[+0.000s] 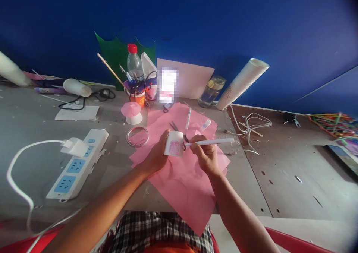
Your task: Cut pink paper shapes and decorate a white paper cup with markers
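Observation:
My left hand (159, 150) is wrapped round a white paper cup (175, 138), which is tilted and has a patch of pink scribble on its side. In my right hand (205, 154) is a white marker pen (219, 141), its tip close to the cup's right edge; I cannot tell if they touch. Both hands hover over overlapping sheets of pink paper (181, 193). Behind the cup lie scissors (173, 126), partly hidden. A capped marker (188, 119) and a white pen cap (205, 125) rest on the paper.
Left of the paper are a roll of tape (137, 145), a cup with a pink top (132, 117) and a power strip (74, 169) with a charger. Behind stand a plastic bottle (134, 61), a water bottle (211, 92) and a leaning cup stack (243, 83). A cable (256, 120) lies right.

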Action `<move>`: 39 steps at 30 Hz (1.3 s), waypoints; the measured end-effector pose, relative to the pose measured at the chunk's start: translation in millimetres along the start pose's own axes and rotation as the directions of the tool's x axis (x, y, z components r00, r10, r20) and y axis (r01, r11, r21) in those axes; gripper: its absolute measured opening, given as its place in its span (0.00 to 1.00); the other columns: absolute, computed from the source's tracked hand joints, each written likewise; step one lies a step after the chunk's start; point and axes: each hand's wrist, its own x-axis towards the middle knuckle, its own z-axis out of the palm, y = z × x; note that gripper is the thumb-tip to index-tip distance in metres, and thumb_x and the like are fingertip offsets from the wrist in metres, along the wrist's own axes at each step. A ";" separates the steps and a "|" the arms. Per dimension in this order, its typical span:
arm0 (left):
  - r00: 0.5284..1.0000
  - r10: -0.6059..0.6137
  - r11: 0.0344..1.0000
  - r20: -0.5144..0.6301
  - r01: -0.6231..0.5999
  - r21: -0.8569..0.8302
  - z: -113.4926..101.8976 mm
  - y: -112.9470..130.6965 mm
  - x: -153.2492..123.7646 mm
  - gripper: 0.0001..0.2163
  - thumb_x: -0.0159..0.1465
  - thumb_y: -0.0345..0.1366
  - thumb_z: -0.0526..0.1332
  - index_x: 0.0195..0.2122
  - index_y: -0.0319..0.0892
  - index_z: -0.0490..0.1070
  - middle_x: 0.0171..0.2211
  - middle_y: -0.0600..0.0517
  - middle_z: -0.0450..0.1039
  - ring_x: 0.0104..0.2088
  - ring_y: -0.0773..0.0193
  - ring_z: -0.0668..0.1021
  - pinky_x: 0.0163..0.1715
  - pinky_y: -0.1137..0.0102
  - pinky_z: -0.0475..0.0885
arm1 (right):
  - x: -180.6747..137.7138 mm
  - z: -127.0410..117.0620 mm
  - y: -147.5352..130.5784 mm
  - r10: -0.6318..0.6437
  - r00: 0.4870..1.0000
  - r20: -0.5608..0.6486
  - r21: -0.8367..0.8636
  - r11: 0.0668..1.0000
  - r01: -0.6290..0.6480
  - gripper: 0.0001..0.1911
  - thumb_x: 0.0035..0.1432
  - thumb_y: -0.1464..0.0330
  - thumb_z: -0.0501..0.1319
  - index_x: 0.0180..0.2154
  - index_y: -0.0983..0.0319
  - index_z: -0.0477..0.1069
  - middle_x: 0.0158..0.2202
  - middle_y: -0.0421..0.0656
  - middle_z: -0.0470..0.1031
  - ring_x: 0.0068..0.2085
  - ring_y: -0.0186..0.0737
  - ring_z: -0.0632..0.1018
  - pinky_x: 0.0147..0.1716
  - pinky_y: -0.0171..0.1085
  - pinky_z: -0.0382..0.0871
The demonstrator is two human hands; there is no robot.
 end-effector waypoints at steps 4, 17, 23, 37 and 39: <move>1.000 -0.006 1.000 0.013 0.007 -0.019 -1.5 0.0 -0.5 0.31 0.62 0.30 0.50 0.65 0.39 0.40 0.52 0.40 0.69 0.43 0.56 0.76 0.39 0.63 0.72 | 0.5 1.4 -0.8 -0.012 0.997 0.081 0.041 0.999 0.008 0.05 0.59 0.67 0.59 0.32 0.60 0.71 0.27 0.39 0.69 0.27 0.32 0.69 0.27 0.34 0.64; 1.000 0.010 1.000 0.025 -0.010 -0.028 -1.6 -1.4 -0.5 0.32 0.60 0.31 0.51 0.65 0.39 0.39 0.48 0.41 0.72 0.40 0.58 0.76 0.36 0.65 0.71 | 0.7 5.8 -2.8 0.071 0.996 0.057 0.094 0.993 -0.076 0.07 0.58 0.63 0.60 0.32 0.60 0.71 0.26 0.39 0.70 0.25 0.31 0.68 0.25 0.33 0.63; 1.000 -0.001 1.000 0.022 0.001 -0.026 -1.8 -0.3 -0.4 0.31 0.60 0.32 0.52 0.64 0.38 0.42 0.46 0.41 0.73 0.38 0.58 0.76 0.36 0.65 0.71 | 1.2 5.7 -2.3 0.070 0.993 0.095 0.084 0.993 -0.078 0.09 0.58 0.61 0.60 0.32 0.60 0.71 0.27 0.39 0.70 0.25 0.31 0.67 0.25 0.33 0.63; 1.000 0.002 1.000 0.015 -0.002 -0.019 0.0 -1.5 0.4 0.30 0.61 0.32 0.51 0.64 0.37 0.41 0.47 0.40 0.72 0.38 0.57 0.76 0.36 0.63 0.71 | 0.1 5.9 -1.1 0.003 0.986 0.165 0.020 1.000 -0.006 0.08 0.60 0.64 0.58 0.32 0.60 0.71 0.29 0.41 0.69 0.28 0.33 0.69 0.27 0.35 0.66; 1.000 -0.012 1.000 0.015 0.012 -0.018 -0.5 -0.7 0.5 0.30 0.61 0.32 0.51 0.64 0.36 0.41 0.48 0.40 0.71 0.39 0.57 0.76 0.37 0.63 0.71 | 0.9 5.2 -2.0 0.008 0.995 0.099 -0.005 1.000 -0.008 0.07 0.60 0.65 0.58 0.32 0.60 0.71 0.29 0.40 0.69 0.28 0.33 0.69 0.27 0.35 0.66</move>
